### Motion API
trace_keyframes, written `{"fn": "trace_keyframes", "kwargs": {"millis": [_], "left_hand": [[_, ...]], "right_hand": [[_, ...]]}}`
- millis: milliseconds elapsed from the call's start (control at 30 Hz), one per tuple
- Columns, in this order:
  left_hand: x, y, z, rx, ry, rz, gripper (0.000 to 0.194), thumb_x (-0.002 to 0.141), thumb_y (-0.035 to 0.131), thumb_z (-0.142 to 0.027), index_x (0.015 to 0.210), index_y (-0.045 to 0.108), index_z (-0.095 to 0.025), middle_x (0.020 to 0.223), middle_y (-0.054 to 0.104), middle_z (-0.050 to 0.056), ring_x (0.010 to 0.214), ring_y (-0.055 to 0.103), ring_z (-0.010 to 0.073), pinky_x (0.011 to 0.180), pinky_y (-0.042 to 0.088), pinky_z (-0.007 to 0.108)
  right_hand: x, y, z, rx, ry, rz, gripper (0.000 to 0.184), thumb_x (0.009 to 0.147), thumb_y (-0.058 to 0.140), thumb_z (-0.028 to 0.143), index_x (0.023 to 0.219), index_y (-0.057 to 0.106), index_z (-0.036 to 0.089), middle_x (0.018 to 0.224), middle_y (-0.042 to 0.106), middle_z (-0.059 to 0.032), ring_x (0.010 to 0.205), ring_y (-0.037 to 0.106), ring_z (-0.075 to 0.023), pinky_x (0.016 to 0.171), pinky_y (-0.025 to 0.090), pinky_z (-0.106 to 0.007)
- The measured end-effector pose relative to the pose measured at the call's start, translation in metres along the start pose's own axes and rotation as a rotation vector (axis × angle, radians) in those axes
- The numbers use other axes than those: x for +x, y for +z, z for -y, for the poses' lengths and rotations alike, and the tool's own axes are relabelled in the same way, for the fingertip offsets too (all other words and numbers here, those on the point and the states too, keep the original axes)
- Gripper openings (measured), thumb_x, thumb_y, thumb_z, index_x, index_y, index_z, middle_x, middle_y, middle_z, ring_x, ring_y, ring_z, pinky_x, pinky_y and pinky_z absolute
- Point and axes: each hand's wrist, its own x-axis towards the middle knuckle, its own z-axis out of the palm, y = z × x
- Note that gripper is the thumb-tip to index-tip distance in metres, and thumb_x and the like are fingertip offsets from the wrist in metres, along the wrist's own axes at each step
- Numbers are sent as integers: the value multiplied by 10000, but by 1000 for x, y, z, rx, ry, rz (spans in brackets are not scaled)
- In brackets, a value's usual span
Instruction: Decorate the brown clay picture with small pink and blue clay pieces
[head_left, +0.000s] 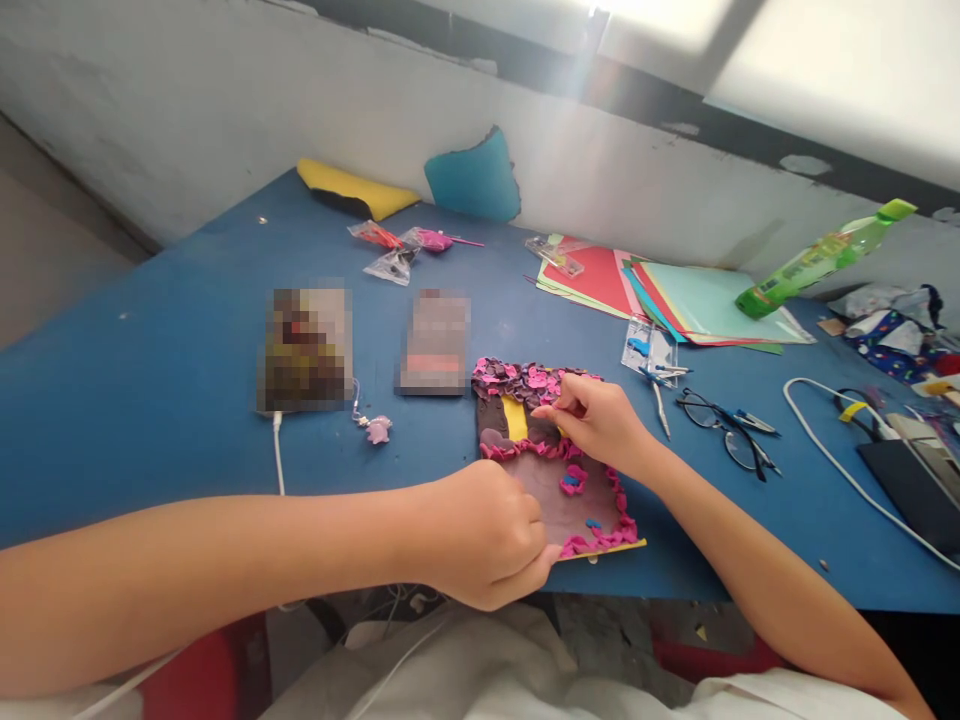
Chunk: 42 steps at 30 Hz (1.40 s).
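A board decorated with modelling clay, a clay picture point(589, 505), lies near the table's front edge. Pink ruffled clay borders its mauve lower part, which bears a small pink and blue flower point(574, 480). Dark and pink petal-like pieces point(521, 380) crowd its top, above brown and yellow clay. My left hand point(495, 535) is closed over the lower left corner, thumb at the near edge; its other fingertips are hidden. Above the brown and yellow band, my right hand point(592, 415) is closed in a pinch. Whatever lies between those fingertips is too small to make out.
Left of the board lie a blurred phone point(435, 345) and a blurred device point(306, 350) with a white cable and pig-like charm point(379, 430). Glasses point(724, 435) and a compass point(660, 395) lie right. Behind are coloured papers point(705, 300), a green bottle point(821, 260) and plastic packets point(394, 255).
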Motion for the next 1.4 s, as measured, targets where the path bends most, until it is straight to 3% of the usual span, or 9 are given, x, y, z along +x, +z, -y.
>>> {"fn": "trace_keyframes", "kwargs": {"millis": [167, 333, 467, 567, 667, 867, 1000, 1167, 1400], "left_hand": [[0, 1, 2, 11, 17, -13, 358, 839, 464, -180, 491, 552, -169, 451, 528, 23, 381, 462, 152, 368, 252, 333], [0, 3, 2, 4, 23, -38, 375, 845, 453, -177, 480, 539, -170, 438, 520, 17, 378, 458, 143, 374, 259, 329], [3, -3, 5, 29, -60, -161, 404, 881, 419, -177, 491, 526, -170, 457, 544, 11, 402, 486, 136, 399, 284, 313], [5, -10, 16, 129, -198, -286, 358, 908, 438, -203, 578, 570, -164, 506, 588, 8, 441, 530, 129, 420, 317, 279], [6, -13, 29, 239, -231, -349, 201, 915, 478, -212, 819, 640, -144, 606, 665, 7, 555, 628, 140, 481, 396, 246], [7, -10, 39, 259, -164, -258, 243, 927, 415, -153, 839, 642, -157, 615, 658, 2, 538, 605, 123, 479, 388, 236], [8, -11, 40, 281, -138, -277, 297, 942, 384, -155, 811, 650, -167, 569, 618, -11, 511, 567, 114, 473, 369, 237], [6, -11, 50, 275, -174, -333, 253, 931, 427, -149, 844, 665, -156, 624, 675, -7, 550, 612, 111, 490, 387, 229], [6, -11, 59, 393, -181, -340, 280, 918, 420, -134, 806, 672, -179, 537, 630, -28, 508, 597, 104, 459, 350, 213]], "right_hand": [[2, 0, 1, 121, 67, 70, 343, 804, 651, 463, 695, 437, 218, 573, 440, 60, 488, 347, -89, 461, 313, -218], [2, -2, 2, 66, -55, 34, 236, 815, 655, 386, 807, 493, 215, 655, 500, 32, 564, 434, -113, 533, 365, -237], [1, -2, 3, -101, -183, -70, 222, 843, 609, 318, 759, 427, 223, 646, 496, 26, 583, 448, -127, 564, 358, -253], [-1, -2, 5, -165, -254, -126, 191, 840, 568, 230, 754, 397, 229, 652, 498, 22, 599, 452, -137, 582, 352, -260], [-3, -2, 9, -166, -257, -134, 177, 791, 526, 140, 755, 380, 232, 662, 504, 21, 608, 453, -142, 590, 349, -262], [-6, 0, 14, -130, -243, -136, 224, 725, 515, 101, 725, 336, 236, 641, 477, 30, 597, 428, -140, 594, 340, -259], [-6, -2, 15, -123, -260, -123, 231, 756, 528, 110, 723, 337, 235, 641, 479, 31, 592, 428, -137, 593, 338, -258], [-5, -8, 12, -124, -281, -46, 136, 844, 605, 248, 861, 475, 211, 749, 565, -8, 703, 520, -160, 654, 383, -279], [-5, -4, 5, -73, -283, -101, 78, 907, 534, 171, 951, 577, 219, 849, 651, -37, 797, 603, -161, 706, 420, -292]]}}
